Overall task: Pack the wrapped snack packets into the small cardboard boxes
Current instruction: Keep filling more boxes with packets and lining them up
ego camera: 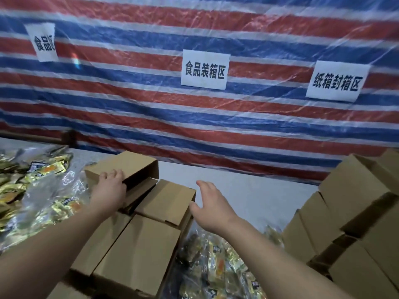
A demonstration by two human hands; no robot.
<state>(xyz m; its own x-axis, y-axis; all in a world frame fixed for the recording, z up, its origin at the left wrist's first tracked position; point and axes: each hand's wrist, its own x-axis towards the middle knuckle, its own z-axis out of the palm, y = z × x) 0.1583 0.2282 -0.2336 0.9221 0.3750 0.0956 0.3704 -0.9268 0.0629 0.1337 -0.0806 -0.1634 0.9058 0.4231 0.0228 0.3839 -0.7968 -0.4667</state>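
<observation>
While your left hand (111, 186) grips the far brown cardboard box (123, 167) atop the stack, your right hand (208, 207) hovers spread, holding nothing. Gold foil-wrapped snack packets (218, 266) wait below it (more lie left) — tug carelessly and neighbouring boxes (166, 201) could slide off.

Pale grey table surface (248, 190), bare patch at centre back. Small brown cardboard boxes (138, 251) stacked centre-left and heaped at right (345, 212). Gold foil-wrapped snack packets in clear plastic lie at left (32, 190) and front centre (216, 266).
</observation>
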